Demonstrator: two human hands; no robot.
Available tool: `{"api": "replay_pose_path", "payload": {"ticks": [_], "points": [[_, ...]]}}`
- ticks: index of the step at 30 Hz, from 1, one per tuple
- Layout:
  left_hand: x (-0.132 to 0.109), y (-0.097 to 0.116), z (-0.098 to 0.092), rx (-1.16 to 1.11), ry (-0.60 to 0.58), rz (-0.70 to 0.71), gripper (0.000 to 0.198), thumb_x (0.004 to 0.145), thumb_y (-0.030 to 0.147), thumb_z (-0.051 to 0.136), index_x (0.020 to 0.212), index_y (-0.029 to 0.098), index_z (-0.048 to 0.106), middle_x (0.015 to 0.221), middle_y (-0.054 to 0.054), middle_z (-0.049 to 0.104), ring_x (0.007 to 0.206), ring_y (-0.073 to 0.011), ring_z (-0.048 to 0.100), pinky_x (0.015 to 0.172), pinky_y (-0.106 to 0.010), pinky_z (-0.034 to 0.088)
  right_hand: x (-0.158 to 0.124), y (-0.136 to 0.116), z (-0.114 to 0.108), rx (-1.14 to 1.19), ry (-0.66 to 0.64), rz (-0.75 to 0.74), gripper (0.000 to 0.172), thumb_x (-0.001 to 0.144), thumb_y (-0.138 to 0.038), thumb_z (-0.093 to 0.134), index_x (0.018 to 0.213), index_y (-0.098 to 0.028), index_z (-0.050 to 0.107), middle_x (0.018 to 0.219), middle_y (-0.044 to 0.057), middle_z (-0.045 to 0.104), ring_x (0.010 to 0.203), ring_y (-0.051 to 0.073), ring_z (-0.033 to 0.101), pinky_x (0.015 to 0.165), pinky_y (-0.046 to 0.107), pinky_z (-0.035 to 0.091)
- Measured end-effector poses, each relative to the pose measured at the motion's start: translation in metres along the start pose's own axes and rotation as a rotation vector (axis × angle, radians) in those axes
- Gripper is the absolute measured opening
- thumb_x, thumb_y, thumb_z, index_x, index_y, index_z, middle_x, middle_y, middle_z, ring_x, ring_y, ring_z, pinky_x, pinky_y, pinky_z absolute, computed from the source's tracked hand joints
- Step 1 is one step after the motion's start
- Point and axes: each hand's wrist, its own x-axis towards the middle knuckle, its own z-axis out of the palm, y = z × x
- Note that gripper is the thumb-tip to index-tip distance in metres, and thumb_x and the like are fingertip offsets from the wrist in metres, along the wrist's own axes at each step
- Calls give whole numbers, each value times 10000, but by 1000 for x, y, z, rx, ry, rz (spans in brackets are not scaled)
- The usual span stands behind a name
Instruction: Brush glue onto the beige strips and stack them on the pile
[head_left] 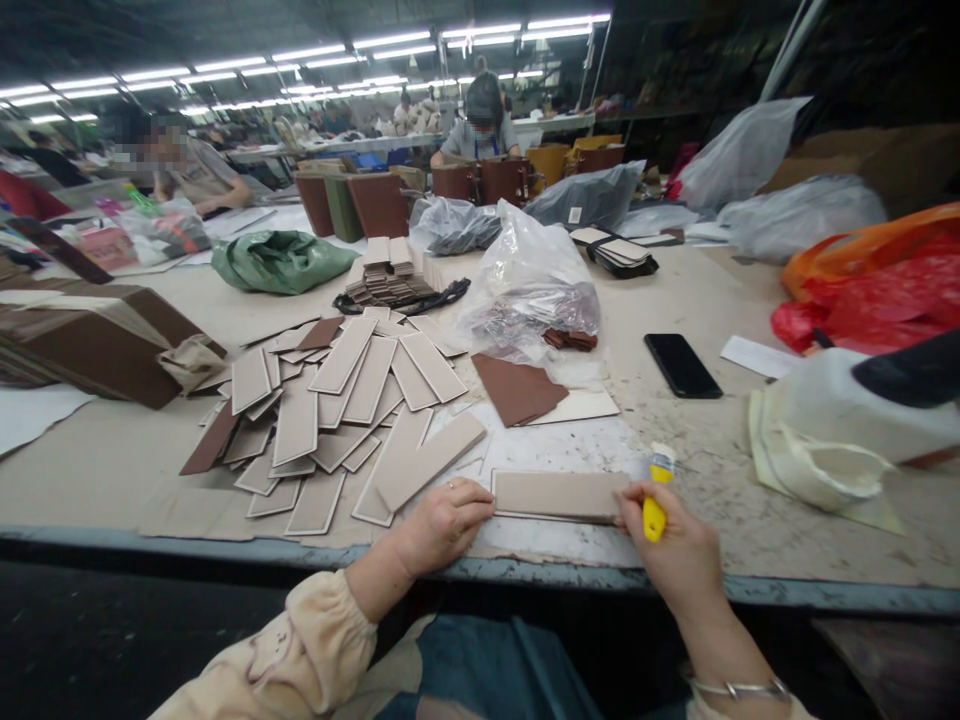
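Note:
Right in front of me, a flat beige rectangular panel (pixel 562 494) with a pale border lies near the table's edge. My left hand (pixel 454 518) has its fingers closed at the panel's left end. At the opposite end, my right hand (pixel 675 540) pinches the corner with thumb and fingertip. That same hand also holds a small brush (pixel 655 510) with a yellow handle, its pale bristles pointing away from me. To the left spreads a loose heap of similar beige panels (pixel 337 395), a few showing brown faces. Brown sheets (pixel 516 388) lie just beyond the panel.
A black phone (pixel 682 365) lies to the right, near a white plastic container (pixel 832 410). A clear plastic bag (pixel 529 275) holds brown pieces. Brown bundled boards (pixel 97 330) stand at left, with a green bag (pixel 281 262) behind. Two people sit across the tables.

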Motion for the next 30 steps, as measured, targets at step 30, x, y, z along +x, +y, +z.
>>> {"api": "replay_pose_path", "payload": {"ticks": [30], "points": [[-1,-1,1,0,13,-19,202,897,119,503,1000,174,668,1015,-89,662,971,-183,607,859,-332,529,1,6,7,-81,30,-104,185,855,-396,552,819,-228,620,632,-28,663,530,136,637,525,219,447]]}}
